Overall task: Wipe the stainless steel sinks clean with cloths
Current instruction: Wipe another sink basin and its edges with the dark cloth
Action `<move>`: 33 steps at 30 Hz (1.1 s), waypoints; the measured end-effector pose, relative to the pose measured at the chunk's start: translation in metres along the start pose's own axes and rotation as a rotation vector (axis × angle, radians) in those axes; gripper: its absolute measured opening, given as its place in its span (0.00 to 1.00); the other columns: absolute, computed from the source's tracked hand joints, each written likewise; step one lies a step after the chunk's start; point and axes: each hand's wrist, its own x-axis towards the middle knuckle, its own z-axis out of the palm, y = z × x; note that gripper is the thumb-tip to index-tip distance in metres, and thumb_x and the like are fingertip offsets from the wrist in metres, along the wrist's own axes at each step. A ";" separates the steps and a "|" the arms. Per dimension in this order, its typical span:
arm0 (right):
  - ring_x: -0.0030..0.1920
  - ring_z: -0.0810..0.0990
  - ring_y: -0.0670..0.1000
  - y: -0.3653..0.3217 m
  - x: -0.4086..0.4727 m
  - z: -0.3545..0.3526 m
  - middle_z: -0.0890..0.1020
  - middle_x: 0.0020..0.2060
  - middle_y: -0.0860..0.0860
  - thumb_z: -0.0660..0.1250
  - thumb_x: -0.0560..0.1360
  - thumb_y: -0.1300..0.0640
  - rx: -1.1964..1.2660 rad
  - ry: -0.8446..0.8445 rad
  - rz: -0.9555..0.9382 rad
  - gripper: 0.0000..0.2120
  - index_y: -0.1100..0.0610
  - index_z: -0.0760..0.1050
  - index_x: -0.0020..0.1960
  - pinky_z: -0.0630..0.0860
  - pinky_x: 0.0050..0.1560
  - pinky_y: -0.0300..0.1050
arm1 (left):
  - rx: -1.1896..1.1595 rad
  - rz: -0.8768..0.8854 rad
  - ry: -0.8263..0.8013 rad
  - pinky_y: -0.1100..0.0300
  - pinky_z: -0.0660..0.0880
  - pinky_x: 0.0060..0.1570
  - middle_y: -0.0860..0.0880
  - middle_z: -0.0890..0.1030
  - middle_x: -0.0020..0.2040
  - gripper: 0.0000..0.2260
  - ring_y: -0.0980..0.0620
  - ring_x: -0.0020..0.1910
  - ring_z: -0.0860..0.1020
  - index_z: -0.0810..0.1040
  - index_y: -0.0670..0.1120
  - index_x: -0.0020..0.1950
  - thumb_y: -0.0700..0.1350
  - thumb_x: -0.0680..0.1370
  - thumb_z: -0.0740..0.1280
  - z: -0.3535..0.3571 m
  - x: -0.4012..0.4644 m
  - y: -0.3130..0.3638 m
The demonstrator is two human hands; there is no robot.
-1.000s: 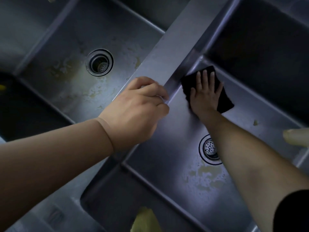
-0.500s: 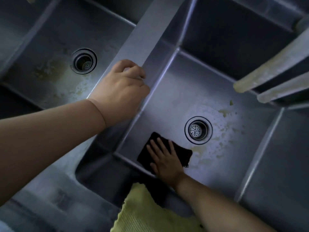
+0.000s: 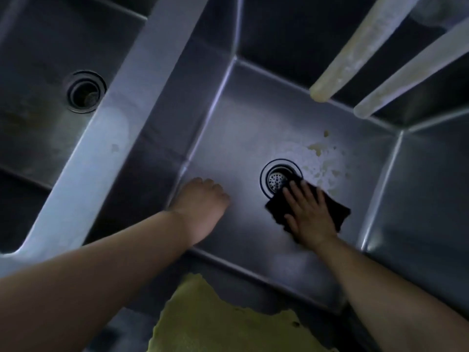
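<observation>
My right hand (image 3: 308, 214) lies flat, fingers spread, pressing a black cloth (image 3: 338, 212) onto the floor of the right steel sink (image 3: 243, 138). The cloth's far edge overlaps the round drain strainer (image 3: 276, 179). Pale yellowish stains (image 3: 321, 161) spread just beyond the drain. My left hand (image 3: 203, 201) is down inside the same basin near its left wall, with its fingers curled under and nothing visible in it. The left sink (image 3: 38, 138) has its own drain (image 3: 85, 91) and dull stains on its floor.
A broad steel divider (image 3: 114, 118) runs diagonally between the two basins. Two pale, crusted spouts (image 3: 355, 47) (image 3: 411, 69) jut over the right sink from the upper right. A yellow cloth (image 3: 210, 321) lies over the front rim, below my arms.
My right hand slid the black cloth from the far left corner to the near wall, then right to the drain. My left hand let go of the divider and dropped into the right basin.
</observation>
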 end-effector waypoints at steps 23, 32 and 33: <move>0.74 0.56 0.59 -0.084 -0.023 0.032 0.63 0.74 0.54 0.56 0.72 0.42 -0.035 0.085 -0.360 0.33 0.53 0.60 0.75 0.53 0.70 0.63 | 0.009 -0.015 -0.229 0.39 0.48 0.72 0.35 0.37 0.75 0.37 0.29 0.73 0.42 0.36 0.40 0.75 0.42 0.79 0.60 0.072 0.039 0.015; 0.73 0.59 0.59 -0.046 -0.026 0.037 0.66 0.72 0.55 0.59 0.69 0.44 -0.067 0.125 -0.082 0.34 0.55 0.63 0.73 0.52 0.71 0.61 | -0.006 0.004 -0.226 0.40 0.48 0.72 0.37 0.37 0.76 0.38 0.30 0.73 0.41 0.35 0.41 0.75 0.44 0.78 0.61 0.073 0.038 0.011; 0.73 0.58 0.59 -0.037 -0.025 0.037 0.66 0.72 0.56 0.61 0.69 0.45 -0.058 0.125 -0.006 0.35 0.57 0.63 0.73 0.52 0.71 0.61 | -0.019 0.006 -0.219 0.40 0.48 0.72 0.37 0.37 0.76 0.38 0.30 0.73 0.42 0.35 0.41 0.75 0.44 0.78 0.61 0.074 0.038 0.010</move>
